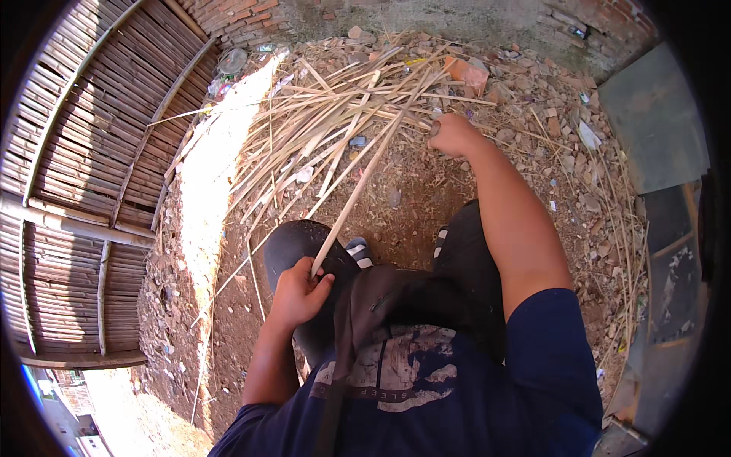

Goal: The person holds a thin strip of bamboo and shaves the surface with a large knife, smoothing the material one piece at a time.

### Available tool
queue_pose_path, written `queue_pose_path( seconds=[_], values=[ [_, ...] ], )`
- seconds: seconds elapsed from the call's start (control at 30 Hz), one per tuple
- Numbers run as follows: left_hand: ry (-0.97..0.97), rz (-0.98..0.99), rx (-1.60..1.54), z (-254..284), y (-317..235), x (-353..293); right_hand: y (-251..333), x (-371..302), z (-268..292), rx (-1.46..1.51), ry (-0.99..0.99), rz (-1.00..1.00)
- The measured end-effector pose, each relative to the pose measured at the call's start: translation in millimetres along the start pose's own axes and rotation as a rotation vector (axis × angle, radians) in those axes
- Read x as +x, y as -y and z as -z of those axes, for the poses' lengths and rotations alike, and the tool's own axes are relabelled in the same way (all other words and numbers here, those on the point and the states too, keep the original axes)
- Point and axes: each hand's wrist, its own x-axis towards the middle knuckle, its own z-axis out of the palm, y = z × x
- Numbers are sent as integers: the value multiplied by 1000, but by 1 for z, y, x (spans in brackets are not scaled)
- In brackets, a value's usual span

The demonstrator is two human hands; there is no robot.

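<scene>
My left hand (298, 294) is closed round the near end of a long pale bamboo strip (358, 194), above my left knee. From there the strip slants away and up to the right, over the heap. My right hand (455, 137) is stretched far forward, its fingers curled in a fist beside the strip's far part. A small dark bit shows at the front of that fist; what it belongs to I cannot make out. Many loose bamboo strips (320, 129) lie crisscrossed on the ground ahead of me, several of them near my right fist.
A slatted bamboo panel (91, 129) stands along the left. Behind the heap runs a brick wall (426, 19), with a broken orange brick (466, 74) and rubble before it. Grey-green boards (655, 114) lean at the right. Litter and wood shavings cover the dirt ground (403, 213).
</scene>
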Motion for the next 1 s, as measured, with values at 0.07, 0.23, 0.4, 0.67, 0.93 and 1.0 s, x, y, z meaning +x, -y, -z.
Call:
queue_pose_path(
  seconds=[0.07, 0.23, 0.4, 0.67, 0.93, 1.0],
  values=[
    [-7, -16, 42, 1, 0, -5, -9, -4, 7, 189, -99, -35],
    [-41, 42, 7, -4, -4, 0, 7, -27, 20, 415, -186, 19],
    [-47, 27, 45, -5, -5, 0, 20, -38, 19, 417, -196, 154],
    [17, 61, -33, -1, 1, 2, 23, -37, 8, 309, -191, 291],
    [-4, 62, -87, 0, 2, 1, 77, -74, -8, -85, -49, 582],
    [-18, 58, -81, 1, 0, 1, 92, -83, -11, -186, -22, 620]
  ],
)
